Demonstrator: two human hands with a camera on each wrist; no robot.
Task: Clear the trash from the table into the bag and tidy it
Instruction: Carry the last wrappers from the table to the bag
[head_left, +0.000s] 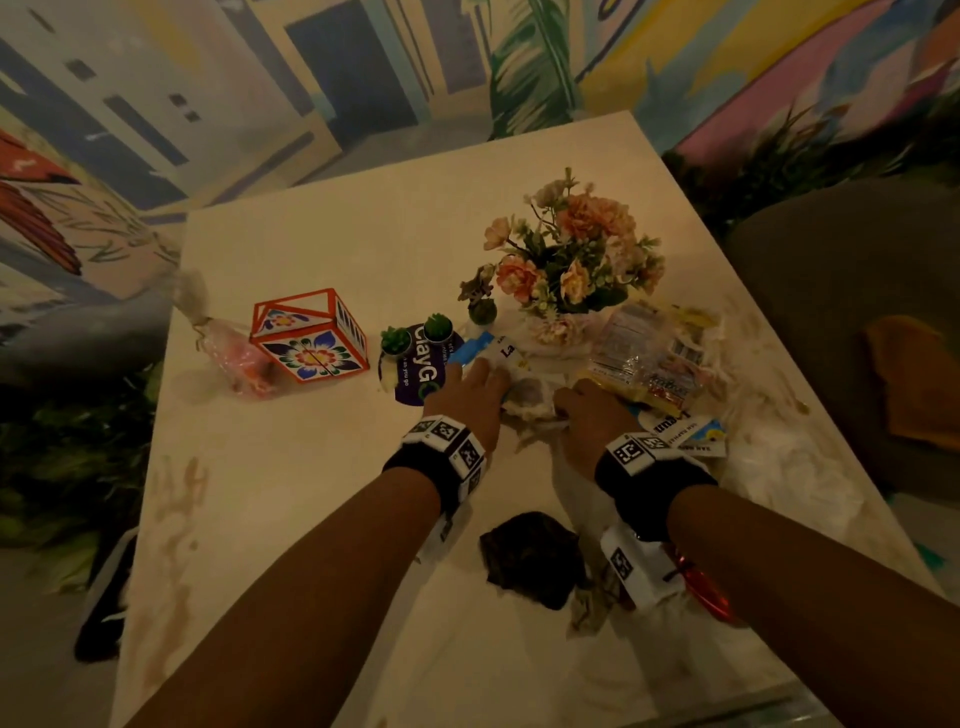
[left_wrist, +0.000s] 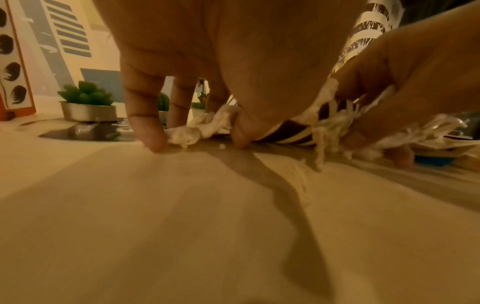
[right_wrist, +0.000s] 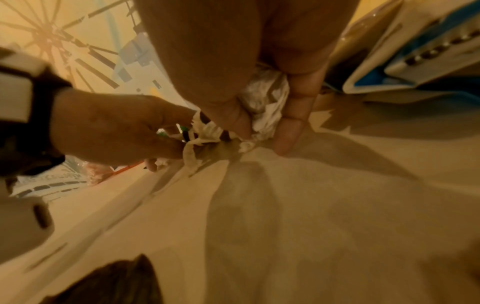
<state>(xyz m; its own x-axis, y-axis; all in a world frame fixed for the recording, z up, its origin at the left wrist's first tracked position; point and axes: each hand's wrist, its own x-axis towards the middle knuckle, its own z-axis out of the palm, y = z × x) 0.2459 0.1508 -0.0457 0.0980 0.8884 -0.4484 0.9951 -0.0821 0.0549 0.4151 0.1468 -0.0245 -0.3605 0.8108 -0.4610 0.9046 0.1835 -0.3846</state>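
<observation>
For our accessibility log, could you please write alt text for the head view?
Both hands, left hand and right hand, gather crumpled white tissue on a pale table, beside clear plastic wrappers and a pink flower arrangement.

head cam: high, facing fwd/down over tabletop (head_left: 322, 249).
wrist cams: low, v. close, facing fingers (left_wrist: 145, 115).
shared: crumpled tissue (right_wrist: 265, 107).

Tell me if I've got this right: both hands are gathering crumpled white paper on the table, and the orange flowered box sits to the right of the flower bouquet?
Not quite. Both hands, left hand and right hand, do gather the crumpled white paper on the table, but the head view shows the orange flowered box to the left of the flower bouquet, not the right.
</observation>
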